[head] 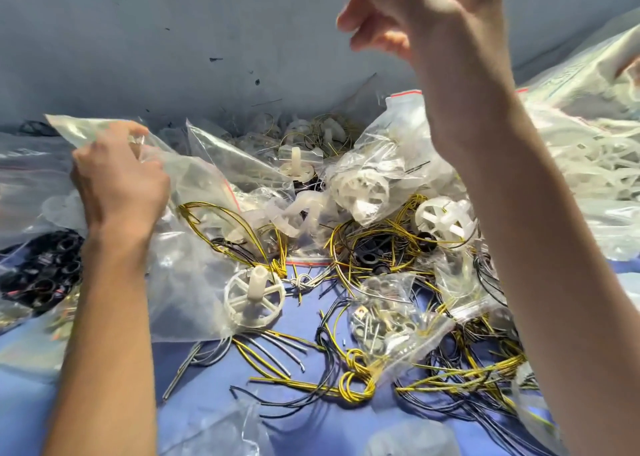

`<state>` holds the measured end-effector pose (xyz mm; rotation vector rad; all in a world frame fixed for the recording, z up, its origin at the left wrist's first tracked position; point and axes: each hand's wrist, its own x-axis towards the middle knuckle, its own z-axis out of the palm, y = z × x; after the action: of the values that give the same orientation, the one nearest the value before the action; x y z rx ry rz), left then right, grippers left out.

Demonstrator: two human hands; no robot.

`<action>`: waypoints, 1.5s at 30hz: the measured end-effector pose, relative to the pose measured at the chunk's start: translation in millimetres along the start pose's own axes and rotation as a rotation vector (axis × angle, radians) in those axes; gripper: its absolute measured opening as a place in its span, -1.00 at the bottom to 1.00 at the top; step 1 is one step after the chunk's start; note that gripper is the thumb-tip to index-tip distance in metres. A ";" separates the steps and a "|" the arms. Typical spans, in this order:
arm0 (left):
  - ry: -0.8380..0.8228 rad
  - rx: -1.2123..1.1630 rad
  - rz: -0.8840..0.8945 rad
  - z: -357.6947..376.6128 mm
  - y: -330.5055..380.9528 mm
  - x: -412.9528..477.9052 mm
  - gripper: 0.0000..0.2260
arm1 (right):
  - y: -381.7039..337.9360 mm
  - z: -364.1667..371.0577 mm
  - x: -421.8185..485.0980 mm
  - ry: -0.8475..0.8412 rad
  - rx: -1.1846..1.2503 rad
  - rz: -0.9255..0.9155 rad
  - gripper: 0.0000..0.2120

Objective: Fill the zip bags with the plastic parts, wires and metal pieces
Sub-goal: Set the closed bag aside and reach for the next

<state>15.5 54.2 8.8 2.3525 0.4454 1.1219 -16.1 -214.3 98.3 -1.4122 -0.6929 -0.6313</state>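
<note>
Left hand (pixel 117 185) grips the upper edge of a clear zip bag (pixel 194 185), fingers curled into the film. Right hand (pixel 415 12) is raised above the pile, fingers loosely bent and blurred; whether it holds anything cannot be determined. A white spoked plastic part (pixel 254 296) sits at the lower end of the held bag. Yellow and black wires (pixel 349 383) lie tangled across the blue bench (pixel 311 428). A small bag of metal pieces (pixel 384 320) rests on the wires near the centre. A bag of black rings (pixel 41 268) lies beside the left forearm.
</note>
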 end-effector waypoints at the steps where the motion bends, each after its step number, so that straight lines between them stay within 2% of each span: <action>1: -0.023 0.034 0.005 -0.2 -2.1 -0.6 -0.71 | 1.1 -2.9 -1.4 -0.048 0.009 0.013 -0.79; 3: -0.059 0.085 0.016 -0.2 -4.5 -2.9 -0.77 | 4.2 -6.3 -7.5 -0.124 -0.007 0.030 -0.79; 6: -0.072 0.010 0.038 -3.6 1.5 -4.7 -0.84 | 10.2 -10.4 -12.9 -0.218 -0.041 0.082 -0.80; 12: 0.004 -0.202 0.279 -20.2 44.3 -10.5 -0.83 | 26.1 -3.8 -23.8 -0.381 -0.171 0.243 -0.90; 13: -0.004 -0.236 0.344 -22.5 52.8 -13.9 -0.85 | 29.5 -3.0 -25.0 -0.399 -0.228 0.255 -0.85; 15: -0.050 -0.293 0.497 -28.4 70.0 -22.8 -0.89 | 35.3 -3.8 -24.9 -0.451 -0.330 0.235 -0.63; 17: -0.206 -0.392 0.651 -34.9 84.9 -33.7 -0.90 | 41.1 -7.2 -24.2 -0.504 -0.399 0.160 -0.34; 18: -0.317 -0.445 0.702 -37.6 91.0 -39.2 -0.89 | 43.8 -9.5 -23.6 -0.517 -0.436 0.130 -0.27; 19: -0.427 -0.488 0.726 -40.0 96.5 -44.4 -0.84 | 46.4 -12.1 -23.3 -0.521 -0.473 0.108 -0.29; 22: -0.643 -0.540 0.742 -41.4 104.7 -53.7 -0.71 | 48.5 -17.0 -23.0 -0.481 -0.524 0.081 -0.67; 26: -0.720 -0.558 0.657 -40.3 101.5 -53.9 -0.80 | 48.0 -30.5 -20.3 -0.372 -0.590 0.071 -0.74; 29: -0.622 -0.584 0.581 -37.6 98.0 -50.6 -0.78 | 41.5 -41.3 -18.8 -0.325 -0.476 0.091 -0.77; 32: -0.385 -0.560 0.535 -31.5 97.4 -47.8 -0.68 | 38.9 -44.5 -18.8 -0.286 -0.417 0.061 -0.81; 35: -0.205 -0.504 0.505 -27.5 96.6 -44.3 -0.70 | 40.3 -41.0 -19.4 -0.338 -0.357 0.069 -0.89; 38: -0.192 -0.512 0.486 -30.3 92.9 -40.6 -0.75 | 45.0 -38.7 -19.5 -0.426 -0.399 0.112 -0.91; 41: -0.220 -0.484 0.477 -33.4 89.1 -39.1 -0.80 | 49.0 -33.0 -20.2 -0.445 -0.402 0.152 -0.96; 44: -0.055 -0.290 0.538 -32.6 89.7 -39.2 -0.92 | 52.0 -22.6 -22.6 -0.368 -0.325 0.171 -0.82; 45: -0.006 -0.245 0.551 -33.8 92.1 -40.3 -0.88 | 52.8 -18.5 -23.1 -0.326 -0.308 0.171 -0.78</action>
<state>-28.5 -31.5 53.2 2.3116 -0.3543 1.3125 9.5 -229.7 45.7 -1.8651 -0.7406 -0.3861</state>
